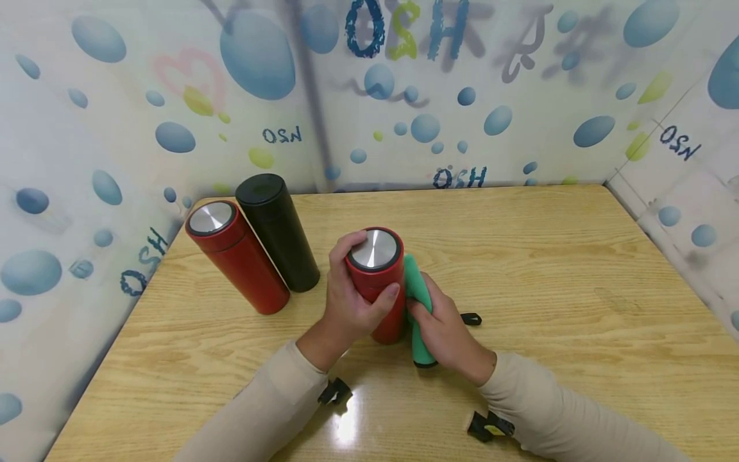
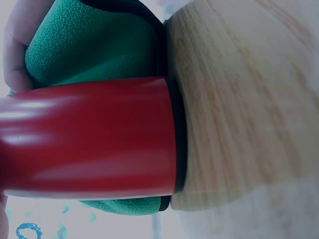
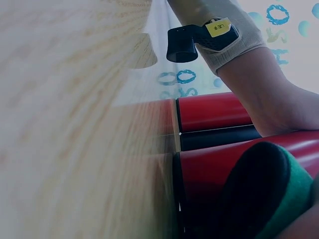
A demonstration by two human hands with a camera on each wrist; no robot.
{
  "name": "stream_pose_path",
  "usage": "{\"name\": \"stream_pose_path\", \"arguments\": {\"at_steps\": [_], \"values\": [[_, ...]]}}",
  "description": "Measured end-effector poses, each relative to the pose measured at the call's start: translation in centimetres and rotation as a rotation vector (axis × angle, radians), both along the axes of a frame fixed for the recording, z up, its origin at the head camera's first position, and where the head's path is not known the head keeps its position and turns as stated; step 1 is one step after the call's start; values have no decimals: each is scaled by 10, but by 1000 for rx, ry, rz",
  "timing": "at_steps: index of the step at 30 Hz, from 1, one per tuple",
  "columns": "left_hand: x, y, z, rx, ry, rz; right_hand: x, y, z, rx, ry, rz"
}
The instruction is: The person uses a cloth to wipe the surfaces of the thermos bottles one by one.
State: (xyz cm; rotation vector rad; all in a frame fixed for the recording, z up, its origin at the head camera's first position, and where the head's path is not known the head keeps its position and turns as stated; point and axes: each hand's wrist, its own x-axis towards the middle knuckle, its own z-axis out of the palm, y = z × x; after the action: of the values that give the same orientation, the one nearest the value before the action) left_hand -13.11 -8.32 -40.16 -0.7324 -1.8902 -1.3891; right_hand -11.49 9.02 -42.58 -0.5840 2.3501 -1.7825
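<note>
In the middle of the table a red thermos bottle (image 1: pixel 388 321) with a shiny silver lid top (image 1: pixel 375 249) stands upright. My left hand (image 1: pixel 346 305) grips its upper part, fingers round the far left side and thumb across the front. My right hand (image 1: pixel 447 333) holds a green fleecy cloth (image 1: pixel 418 285) with black edging against the bottle's right side, thumb over the cloth. In the left wrist view the cloth (image 2: pixel 94 45) also shows on both sides of the bottle (image 2: pixel 89 139). The bottle's base is right at the wooden tabletop (image 2: pixel 239 109).
To the left stand a second red thermos bottle (image 1: pixel 245 263) and a black one (image 1: pixel 283 237), close together. A small black loop (image 1: pixel 471 319) pokes out beyond my right hand. The printed curtain (image 1: pixel 340 128) borders the table at the back and sides.
</note>
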Motion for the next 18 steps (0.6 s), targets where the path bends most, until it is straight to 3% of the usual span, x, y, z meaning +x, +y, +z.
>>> {"name": "stream_pose_path", "arguments": {"at_steps": [18], "values": [[1, 0, 0, -3, -9, 7, -1, 0, -2, 9, 12, -6]]}}
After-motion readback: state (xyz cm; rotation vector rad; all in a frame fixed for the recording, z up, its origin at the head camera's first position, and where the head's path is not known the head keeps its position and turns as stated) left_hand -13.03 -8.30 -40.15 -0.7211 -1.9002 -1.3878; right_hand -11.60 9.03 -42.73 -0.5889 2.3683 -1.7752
